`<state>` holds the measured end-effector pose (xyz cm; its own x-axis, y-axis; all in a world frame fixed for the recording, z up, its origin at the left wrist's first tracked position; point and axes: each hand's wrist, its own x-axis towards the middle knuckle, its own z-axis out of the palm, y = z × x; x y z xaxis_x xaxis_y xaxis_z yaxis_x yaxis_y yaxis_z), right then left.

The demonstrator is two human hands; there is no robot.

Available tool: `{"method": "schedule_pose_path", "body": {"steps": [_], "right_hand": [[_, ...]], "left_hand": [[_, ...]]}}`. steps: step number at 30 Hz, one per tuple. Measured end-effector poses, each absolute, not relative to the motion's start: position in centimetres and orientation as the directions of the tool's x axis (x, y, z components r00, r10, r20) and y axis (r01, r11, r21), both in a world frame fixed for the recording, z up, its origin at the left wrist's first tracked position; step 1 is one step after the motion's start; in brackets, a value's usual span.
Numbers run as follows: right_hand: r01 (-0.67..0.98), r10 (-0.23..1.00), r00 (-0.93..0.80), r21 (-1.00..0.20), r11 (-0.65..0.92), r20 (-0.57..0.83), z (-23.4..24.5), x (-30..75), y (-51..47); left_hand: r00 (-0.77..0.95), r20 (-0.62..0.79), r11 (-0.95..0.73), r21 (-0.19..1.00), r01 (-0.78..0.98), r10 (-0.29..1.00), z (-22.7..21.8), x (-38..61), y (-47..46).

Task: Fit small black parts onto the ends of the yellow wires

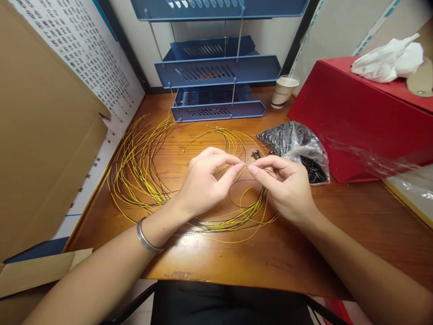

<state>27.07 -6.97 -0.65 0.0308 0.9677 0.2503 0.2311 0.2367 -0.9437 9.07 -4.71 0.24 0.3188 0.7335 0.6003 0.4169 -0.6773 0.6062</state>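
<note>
Over the middle of the wooden table, my left hand (211,176) and my right hand (284,183) meet fingertip to fingertip, each in a pinch. A thin yellow wire (269,171) runs between the thumb and forefinger of my right hand. My left fingers pinch at its end, where a tiny piece shows in the small gap; its kind is too small to tell. Loops of yellow and black wire (140,180) lie to the left and curl beneath both hands. Just beyond the right fingertips are small black parts (256,155).
A clear plastic bag of black parts (287,135) lies right of my right hand. Behind stand a blue tiered tray rack (218,72) and a paper cup (284,91). A red box (358,117) with crumpled tissue (387,58) is at right, cardboard (43,122) at left.
</note>
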Motion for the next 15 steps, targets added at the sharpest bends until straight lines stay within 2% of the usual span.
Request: {"method": "schedule_pose_path", "body": {"steps": [4, 15], "right_hand": [[0.240, 0.974, 0.018, -0.946, 0.216, 0.227, -0.89, 27.14, -6.86], [0.272, 0.959, 0.019, -0.925, 0.266, 0.282, -0.80, 27.11, -6.85]], "left_hand": [[0.315, 0.614, -0.686, 0.591, 0.424, 0.724, 0.17, 8.93, -4.68], [0.341, 0.674, -0.746, 0.508, 0.430, 0.655, 0.24, 8.88, -4.65]]}}
